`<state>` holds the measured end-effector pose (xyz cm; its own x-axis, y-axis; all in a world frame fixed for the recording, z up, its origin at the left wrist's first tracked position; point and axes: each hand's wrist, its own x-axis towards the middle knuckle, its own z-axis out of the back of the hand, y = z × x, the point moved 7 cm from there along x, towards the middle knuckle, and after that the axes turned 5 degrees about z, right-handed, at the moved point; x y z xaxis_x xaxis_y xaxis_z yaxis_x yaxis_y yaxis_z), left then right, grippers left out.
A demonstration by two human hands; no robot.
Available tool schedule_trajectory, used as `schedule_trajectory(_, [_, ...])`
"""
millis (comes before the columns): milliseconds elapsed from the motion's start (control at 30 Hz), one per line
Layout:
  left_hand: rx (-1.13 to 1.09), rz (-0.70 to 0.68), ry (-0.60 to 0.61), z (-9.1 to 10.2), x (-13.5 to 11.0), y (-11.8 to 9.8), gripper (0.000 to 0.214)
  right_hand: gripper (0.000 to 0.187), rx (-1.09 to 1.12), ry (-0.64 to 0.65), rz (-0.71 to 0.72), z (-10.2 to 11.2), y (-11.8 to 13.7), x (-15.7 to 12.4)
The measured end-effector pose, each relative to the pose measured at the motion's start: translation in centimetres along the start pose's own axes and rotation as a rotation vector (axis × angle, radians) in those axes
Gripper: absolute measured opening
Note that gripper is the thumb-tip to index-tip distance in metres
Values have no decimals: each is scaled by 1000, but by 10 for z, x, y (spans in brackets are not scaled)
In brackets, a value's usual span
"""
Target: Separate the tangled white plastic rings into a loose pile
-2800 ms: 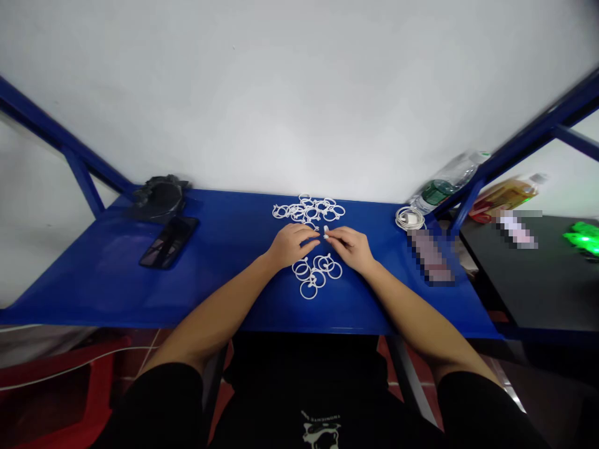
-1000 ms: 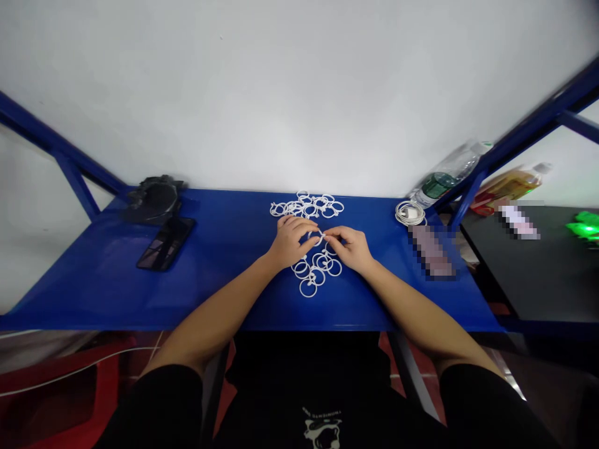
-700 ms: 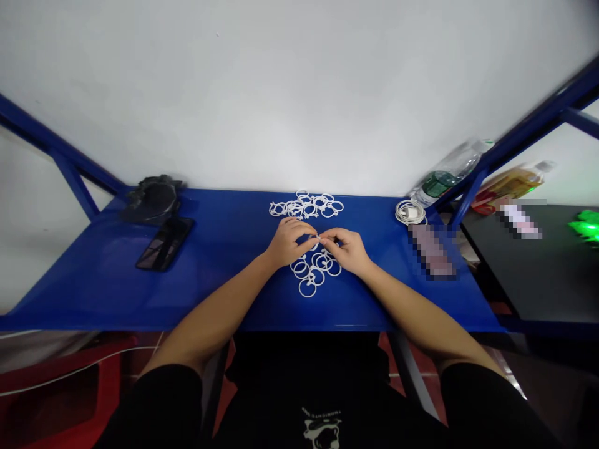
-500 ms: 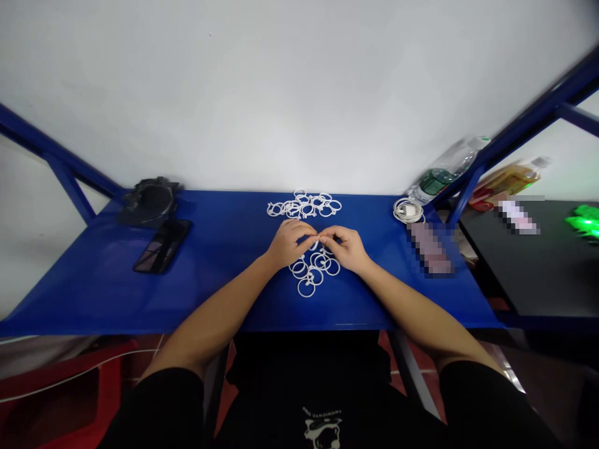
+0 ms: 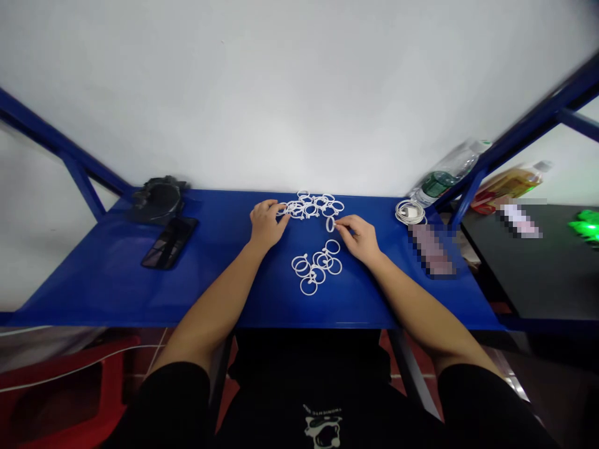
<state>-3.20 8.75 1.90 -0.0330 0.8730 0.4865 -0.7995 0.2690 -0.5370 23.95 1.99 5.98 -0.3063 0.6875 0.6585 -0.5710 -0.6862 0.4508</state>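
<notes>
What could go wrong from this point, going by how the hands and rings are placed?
The far pile has overlapping rings, so if the left hand, at its left end, lifts one, neighbours might drag along.
The right hand holds a white ring only by its fingertips, so it could slip.
That ring is between the far pile and the near pile; dropped, it might land among the wrong rings.

Both arms (image 5: 213,305) extended forward, left hand (image 5: 267,224) with thumb parted, right hand (image 5: 359,238) pinching
</notes>
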Motion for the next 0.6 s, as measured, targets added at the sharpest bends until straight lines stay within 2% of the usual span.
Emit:
schedule_trajectory(100, [35, 78, 37, -9, 3, 21, 21, 20, -32, 0, 60, 3, -1, 1])
schedule_trajectory(233, [58, 123, 94, -15, 2, 26, 9, 19, -22, 94, 125, -4, 7, 1])
schedule_trajectory(433, [-21, 131, 24, -1, 2, 8, 9, 25, -39, 178, 54, -16, -3, -3])
schedule_trajectory(600, [-164, -18, 41, 5, -2, -19, 10, 23, -22, 338, 103, -31, -9, -3])
